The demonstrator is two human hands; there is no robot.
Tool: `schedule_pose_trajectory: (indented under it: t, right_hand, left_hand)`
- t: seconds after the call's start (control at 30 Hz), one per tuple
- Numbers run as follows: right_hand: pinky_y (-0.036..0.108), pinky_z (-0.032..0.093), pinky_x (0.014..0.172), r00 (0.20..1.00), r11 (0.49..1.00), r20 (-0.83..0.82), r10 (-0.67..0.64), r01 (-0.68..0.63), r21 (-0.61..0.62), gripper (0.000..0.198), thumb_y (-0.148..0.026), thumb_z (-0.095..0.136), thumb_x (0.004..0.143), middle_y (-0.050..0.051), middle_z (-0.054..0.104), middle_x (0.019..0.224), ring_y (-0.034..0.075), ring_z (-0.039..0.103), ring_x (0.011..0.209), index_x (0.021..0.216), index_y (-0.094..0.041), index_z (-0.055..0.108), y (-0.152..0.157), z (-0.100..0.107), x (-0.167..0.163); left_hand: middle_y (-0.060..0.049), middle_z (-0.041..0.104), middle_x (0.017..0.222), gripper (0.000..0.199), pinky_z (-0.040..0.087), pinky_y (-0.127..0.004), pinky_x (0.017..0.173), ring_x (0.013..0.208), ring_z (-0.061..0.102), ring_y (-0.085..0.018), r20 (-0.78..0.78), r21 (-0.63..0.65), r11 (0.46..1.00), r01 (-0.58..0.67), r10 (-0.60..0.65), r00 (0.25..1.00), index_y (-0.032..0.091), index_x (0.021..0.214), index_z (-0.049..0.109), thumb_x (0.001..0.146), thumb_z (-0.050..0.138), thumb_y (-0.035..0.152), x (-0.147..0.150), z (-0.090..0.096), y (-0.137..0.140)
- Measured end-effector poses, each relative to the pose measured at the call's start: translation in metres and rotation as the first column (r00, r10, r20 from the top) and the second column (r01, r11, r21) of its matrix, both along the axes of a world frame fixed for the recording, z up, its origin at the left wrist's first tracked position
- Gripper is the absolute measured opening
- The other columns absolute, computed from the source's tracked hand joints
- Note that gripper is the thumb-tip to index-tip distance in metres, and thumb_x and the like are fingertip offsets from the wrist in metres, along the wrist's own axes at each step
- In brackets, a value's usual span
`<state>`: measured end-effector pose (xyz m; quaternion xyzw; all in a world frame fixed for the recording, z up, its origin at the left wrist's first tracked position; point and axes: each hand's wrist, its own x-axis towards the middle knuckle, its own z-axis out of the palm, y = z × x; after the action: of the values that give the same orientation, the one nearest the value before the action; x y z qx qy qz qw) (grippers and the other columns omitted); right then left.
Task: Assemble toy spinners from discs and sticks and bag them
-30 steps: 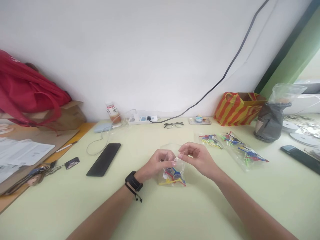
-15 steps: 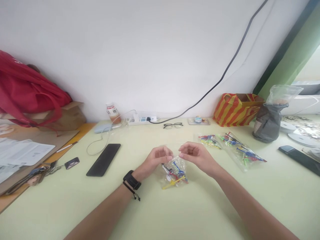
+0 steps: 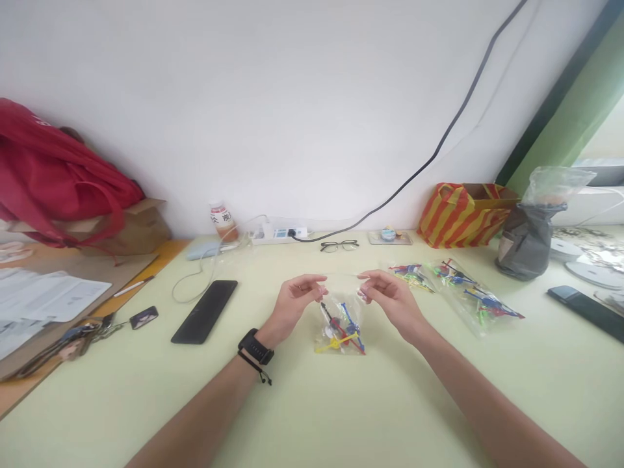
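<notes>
A clear plastic bag (image 3: pixel 340 328) hangs between my hands over the pale green table. Inside it lie several small plastic pieces in yellow, red, blue, black and white. My left hand (image 3: pixel 298 299), with a black watch (image 3: pixel 256 346) on the wrist, pinches the bag's upper left edge between thumb and fingers. At the upper right edge my right hand (image 3: pixel 389 299) pinches the bag in the same way. The film near the fingertips is see-through, so the bag's mouth is hard to make out.
More clear bags of coloured pieces (image 3: pixel 487 300) lie to the right. A black phone (image 3: pixel 205 312) is at the left, glasses (image 3: pixel 340 246) and a power strip (image 3: pixel 280 235) along the wall. A striped bag (image 3: pixel 465 214) and a grey bag (image 3: pixel 526 240) stand at the back right.
My hands have moved apart to the two sides of the bag, drawing its top wide. The bag looks flatter and its pieces lie slightly higher in view.
</notes>
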<state>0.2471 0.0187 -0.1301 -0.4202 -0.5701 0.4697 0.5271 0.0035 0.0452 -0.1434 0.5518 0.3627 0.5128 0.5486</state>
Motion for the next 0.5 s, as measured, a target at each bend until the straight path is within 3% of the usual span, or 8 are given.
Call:
schedule_pose_trajectory:
  t: [0.33, 0.5]
  right_hand:
    - [0.034, 0.048, 0.071, 0.992, 0.996, -0.113, 0.051, -0.059, -0.068, 0.018, -0.037, 0.076, 0.081, 0.005, 0.071, 0.081, 0.019, 0.057, 0.074, 0.090, -0.024, 0.084, 0.003, -0.012, 0.001]
    - [0.035, 0.049, 0.073, 0.995, 0.998, -0.087, 0.049, -0.051, -0.021, 0.030, -0.046, 0.068, 0.089, 0.007, 0.070, 0.081, 0.021, 0.057, 0.076, 0.085, -0.021, 0.082, 0.002, -0.011, -0.001]
  left_hand:
    - [-0.007, 0.077, 0.087, 0.014, 0.054, -0.031, 0.080, 0.079, 0.066, -0.017, 0.030, -0.037, 0.999, -0.001, 0.002, 1.000, 0.018, 0.088, 0.083, 0.077, 0.084, 0.026, 0.000, 0.006, 0.001]
    - [-0.009, 0.077, 0.088, 0.015, 0.054, -0.032, 0.082, 0.081, 0.065, -0.018, 0.020, 0.014, 1.000, 0.008, -0.008, 1.000, 0.015, 0.085, 0.083, 0.082, 0.076, 0.028, -0.001, 0.007, -0.001]
